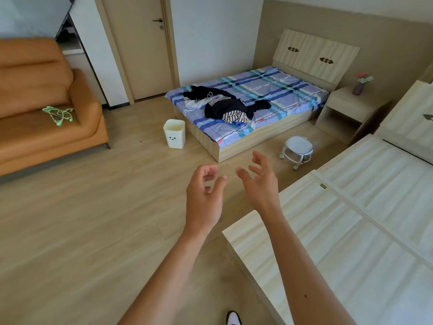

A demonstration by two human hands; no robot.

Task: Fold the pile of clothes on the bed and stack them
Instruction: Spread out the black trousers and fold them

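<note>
A loose pile of clothes (225,104) lies near the foot of a low bed (281,90) covered with a blue plaid sheet; the pile is mostly dark garments with a striped piece and some white fabric. My left hand (203,195) and my right hand (262,181) are raised in front of me over the wooden floor, well short of the bed. Both hands hold nothing, with fingers curled and apart.
A white waste bin (174,133) stands by the bed's foot corner, and a small white wheeled stool (297,150) sits at the bed's near side. An orange sofa (46,109) with green hangers (59,114) is left. A pale wardrobe (351,219) runs along my right; a nightstand (349,109) with a vase stands beyond.
</note>
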